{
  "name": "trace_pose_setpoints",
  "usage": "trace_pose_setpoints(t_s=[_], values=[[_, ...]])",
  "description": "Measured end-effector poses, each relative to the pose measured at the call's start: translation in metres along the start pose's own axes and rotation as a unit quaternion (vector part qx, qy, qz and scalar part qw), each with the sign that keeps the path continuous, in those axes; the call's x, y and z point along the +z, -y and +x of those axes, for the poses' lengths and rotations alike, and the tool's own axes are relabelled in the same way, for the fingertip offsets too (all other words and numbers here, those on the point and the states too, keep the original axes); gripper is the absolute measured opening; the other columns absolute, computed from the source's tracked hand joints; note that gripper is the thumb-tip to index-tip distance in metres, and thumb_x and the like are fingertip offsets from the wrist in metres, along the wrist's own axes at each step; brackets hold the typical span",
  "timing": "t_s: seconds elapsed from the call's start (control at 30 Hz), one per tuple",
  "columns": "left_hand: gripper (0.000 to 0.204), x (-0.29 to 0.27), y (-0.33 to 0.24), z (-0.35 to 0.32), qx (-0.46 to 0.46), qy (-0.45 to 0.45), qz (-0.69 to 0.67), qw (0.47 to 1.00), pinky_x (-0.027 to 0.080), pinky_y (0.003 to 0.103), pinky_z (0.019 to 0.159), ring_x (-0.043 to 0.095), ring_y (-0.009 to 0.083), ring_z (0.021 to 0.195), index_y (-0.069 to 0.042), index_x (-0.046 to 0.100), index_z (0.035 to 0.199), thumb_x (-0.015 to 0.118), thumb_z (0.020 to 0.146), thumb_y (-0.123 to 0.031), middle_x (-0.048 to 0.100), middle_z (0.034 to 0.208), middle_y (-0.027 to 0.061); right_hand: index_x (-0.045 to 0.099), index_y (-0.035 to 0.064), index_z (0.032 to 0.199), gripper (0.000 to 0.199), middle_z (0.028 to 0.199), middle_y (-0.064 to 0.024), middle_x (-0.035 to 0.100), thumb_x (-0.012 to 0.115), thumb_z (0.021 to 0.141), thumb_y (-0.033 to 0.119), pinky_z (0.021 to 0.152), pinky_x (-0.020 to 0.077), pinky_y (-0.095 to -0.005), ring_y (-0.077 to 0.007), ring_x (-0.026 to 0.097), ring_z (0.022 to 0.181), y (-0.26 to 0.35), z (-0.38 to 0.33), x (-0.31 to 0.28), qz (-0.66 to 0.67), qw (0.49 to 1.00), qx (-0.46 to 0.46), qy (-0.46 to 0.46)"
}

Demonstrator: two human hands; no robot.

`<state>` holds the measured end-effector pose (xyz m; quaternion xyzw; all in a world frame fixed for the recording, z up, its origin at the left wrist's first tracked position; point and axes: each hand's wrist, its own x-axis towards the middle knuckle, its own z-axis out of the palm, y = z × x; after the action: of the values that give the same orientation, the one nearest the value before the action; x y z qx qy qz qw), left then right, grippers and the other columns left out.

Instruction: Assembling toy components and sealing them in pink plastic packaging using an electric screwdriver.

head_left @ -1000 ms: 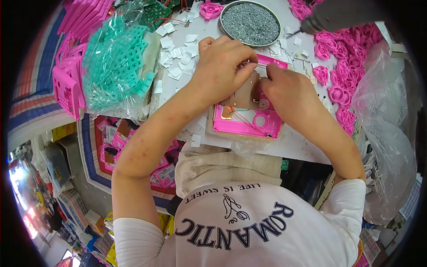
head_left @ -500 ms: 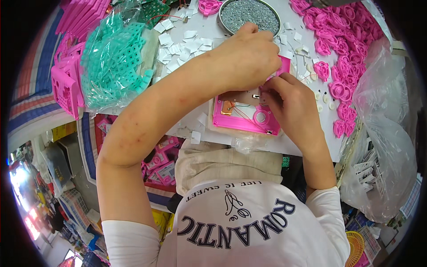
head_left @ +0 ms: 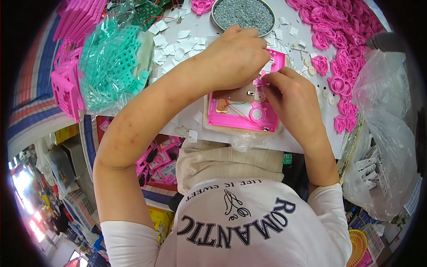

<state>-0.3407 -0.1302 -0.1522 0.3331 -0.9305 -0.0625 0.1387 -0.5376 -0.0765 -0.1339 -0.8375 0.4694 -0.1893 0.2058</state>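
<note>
Left hand point(head_left: 233, 58) lies curled over the far end of the pink plastic housing point(head_left: 243, 109) on the desk point(head_left: 293, 144); its grip cannot be determined. Right hand point(head_left: 291, 95) pinches a small part, too small to identify, just above the housing's circuit board point(head_left: 242, 94).

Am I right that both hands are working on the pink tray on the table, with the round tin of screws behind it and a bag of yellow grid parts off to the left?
Not quite: the bag of grid parts holds teal ones, not yellow, as the head view shows. The rest holds: left hand and right hand are on the pink tray, with the round tin of screws behind it.
</note>
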Motion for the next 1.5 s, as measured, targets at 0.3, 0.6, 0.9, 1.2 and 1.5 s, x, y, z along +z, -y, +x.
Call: trace_pose_setpoints(t_s=[0.3,0.6,0.9,1.2,1.5], values=[[0.010,-0.001,-0.010,0.003,0.034,0.016,0.049,0.998,0.048,0.040,0.087,0.060,0.0242,0.098,-0.008,0.069,0.082,0.071,0.077,-0.016,0.064,0.091,0.0030,0.072,0.0011,0.093,0.011,0.085,-0.0160,0.066,0.073,0.083,0.007,0.070,0.0547,-0.0456,-0.0366,0.067,0.076,0.005,0.000,-0.001,0.030,0.999,0.010,0.010],[0.011,0.001,-0.004,0.005,0.029,0.010,0.014,0.999,0.051,0.041,0.080,0.061,0.0273,0.094,-0.006,0.068,0.081,0.070,0.080,-0.016,0.064,0.089,0.0053,0.073,0.0015,0.094,0.012,0.086,-0.0159,0.067,0.072,0.083,0.008,0.073,0.0546,-0.0450,-0.0366,0.067,0.078,-0.003,0.000,0.000,0.031,0.999,0.020,0.002],[0.012,0.000,0.007,0.004,0.033,-0.017,-0.042,0.998,0.052,0.041,0.080,0.060,0.0290,0.092,-0.004,0.066,0.080,0.068,0.085,-0.015,0.062,0.086,0.0072,0.073,0.0011,0.092,0.011,0.085,-0.0162,0.067,0.072,0.084,0.009,0.074,0.0544,-0.0453,-0.0369,0.067,0.080,-0.005,0.002,-0.002,0.037,0.999,0.012,-0.003],[0.011,-0.002,-0.017,0.008,0.066,0.027,0.119,0.990,0.053,0.036,0.079,0.060,0.0205,0.098,-0.007,0.067,0.082,0.071,0.076,-0.016,0.064,0.090,0.0017,0.069,-0.0008,0.085,0.009,0.082,-0.0172,0.064,0.071,0.084,0.008,0.070,0.0550,-0.0465,-0.0372,0.066,0.076,-0.002,0.001,0.000,-0.011,1.000,-0.013,0.012],[0.015,0.003,-0.005,0.005,-0.118,0.028,-0.063,0.991,0.053,0.043,0.082,0.064,0.0351,0.094,-0.003,0.071,0.091,0.073,0.081,-0.013,0.066,0.094,0.0122,0.065,-0.0019,0.084,0.006,0.083,-0.0191,0.065,0.067,0.080,0.003,0.070,0.0557,-0.0468,-0.0403,0.067,0.077,-0.008,0.019,-0.008,-0.149,0.983,-0.105,0.032]])
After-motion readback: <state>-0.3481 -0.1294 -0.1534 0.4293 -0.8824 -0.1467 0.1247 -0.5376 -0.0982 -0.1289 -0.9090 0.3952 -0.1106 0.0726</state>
